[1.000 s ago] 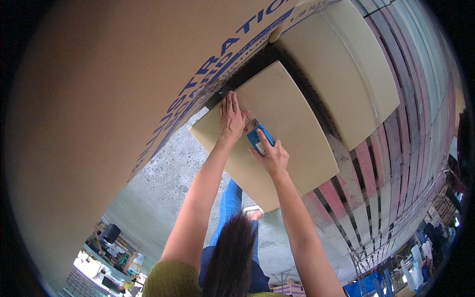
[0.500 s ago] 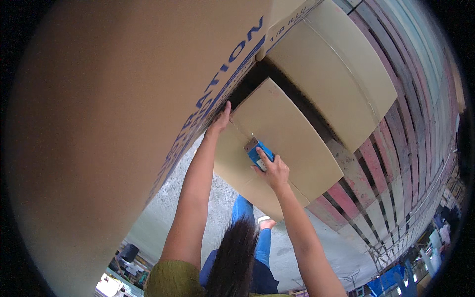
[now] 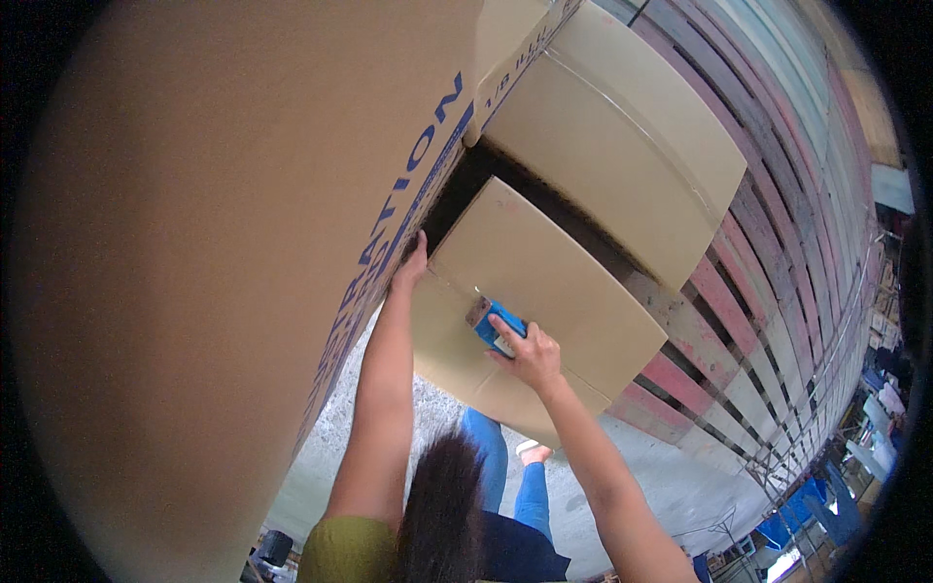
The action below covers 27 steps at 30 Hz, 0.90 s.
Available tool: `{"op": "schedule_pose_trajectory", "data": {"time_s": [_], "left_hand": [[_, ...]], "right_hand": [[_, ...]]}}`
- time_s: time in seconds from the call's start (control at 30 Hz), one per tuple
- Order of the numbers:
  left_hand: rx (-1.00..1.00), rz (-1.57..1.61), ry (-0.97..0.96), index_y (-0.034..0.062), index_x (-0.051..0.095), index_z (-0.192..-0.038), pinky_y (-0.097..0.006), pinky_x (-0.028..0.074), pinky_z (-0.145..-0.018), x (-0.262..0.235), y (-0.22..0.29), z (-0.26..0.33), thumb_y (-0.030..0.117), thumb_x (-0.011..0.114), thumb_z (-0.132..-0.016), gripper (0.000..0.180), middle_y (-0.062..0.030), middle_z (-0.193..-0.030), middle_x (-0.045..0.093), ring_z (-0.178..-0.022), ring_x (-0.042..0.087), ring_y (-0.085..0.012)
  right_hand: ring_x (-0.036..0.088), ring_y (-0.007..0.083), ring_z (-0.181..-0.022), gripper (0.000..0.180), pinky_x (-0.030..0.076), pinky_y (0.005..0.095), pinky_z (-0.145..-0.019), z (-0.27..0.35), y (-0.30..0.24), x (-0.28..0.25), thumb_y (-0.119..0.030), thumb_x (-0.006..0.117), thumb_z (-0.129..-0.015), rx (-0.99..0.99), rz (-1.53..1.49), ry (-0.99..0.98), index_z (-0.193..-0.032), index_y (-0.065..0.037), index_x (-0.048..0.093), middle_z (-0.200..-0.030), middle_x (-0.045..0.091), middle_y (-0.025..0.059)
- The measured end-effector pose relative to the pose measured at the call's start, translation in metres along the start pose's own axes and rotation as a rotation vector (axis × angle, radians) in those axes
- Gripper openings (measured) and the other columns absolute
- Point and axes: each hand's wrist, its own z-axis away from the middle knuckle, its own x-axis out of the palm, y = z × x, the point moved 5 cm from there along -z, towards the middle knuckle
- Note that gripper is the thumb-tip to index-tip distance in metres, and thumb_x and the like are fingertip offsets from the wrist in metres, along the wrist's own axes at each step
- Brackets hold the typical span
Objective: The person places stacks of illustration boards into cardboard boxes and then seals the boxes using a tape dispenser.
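A large brown cardboard box [image 3: 224, 223] with blue print fills the left of the view, its end flaps partly folded. My left hand [image 3: 412, 264] presses on the corner where the box side meets the near flap [image 3: 544, 282]. My right hand [image 3: 525, 352] grips a blue tape dispenser [image 3: 496, 325] and holds it flat against that near flap. The far flap [image 3: 612, 136] stands beside it, with a dark gap between the two flaps.
Stacked wooden pallets [image 3: 777, 253] with reddish and pale slats rise on the right. Grey concrete floor [image 3: 671, 486] lies below, with my legs in blue jeans [image 3: 505, 476]. Blue items [image 3: 807, 515] and clutter sit at the lower right edge.
My left hand slid from the flap's middle to the box corner. My right hand moved the tape dispenser down the flap. The view shifted nearer the box.
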Motion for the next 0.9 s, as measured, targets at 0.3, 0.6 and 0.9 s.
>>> {"op": "schedule_pose_trajectory", "data": {"time_s": [0.3,0.6,0.9], "left_hand": [[1.019,-1.210,0.018,0.0158,0.002,-0.149,-0.044,0.007,-0.115,0.023,0.006,0.135,0.067,0.056,-0.072,0.107,-0.0078,-0.155,0.002,-0.143,0.003,-0.0257],[1.042,-1.265,0.136,0.0235,0.002,-0.149,-0.041,0.005,-0.115,0.034,0.000,0.123,0.076,0.054,-0.065,0.112,-0.0049,-0.156,-0.002,-0.143,0.000,-0.0232],[0.877,-1.239,0.171,0.0236,-0.001,-0.149,-0.054,0.005,-0.112,0.057,0.003,0.143,0.076,0.061,-0.057,0.122,-0.0132,-0.154,-0.008,-0.142,-0.006,-0.0342]], "right_hand": [[0.063,0.0287,-0.065,0.062,0.053,0.0395,-0.057,0.001,-0.001,-0.007,-0.048,0.069,-0.072,0.061,-0.048,-0.158,-0.130,-0.037,0.047,-0.080,0.054,0.0141],[0.062,0.0307,-0.069,0.076,0.052,0.0400,-0.058,0.028,0.009,-0.031,-0.043,0.073,-0.071,0.117,-0.128,-0.215,-0.137,-0.043,0.036,-0.083,0.056,0.0159],[0.061,0.0256,-0.067,0.077,0.051,0.0366,-0.057,0.258,0.152,-0.087,-0.040,0.082,-0.057,0.221,-0.111,-0.168,-0.128,-0.034,0.053,-0.080,0.055,0.0088]]}}
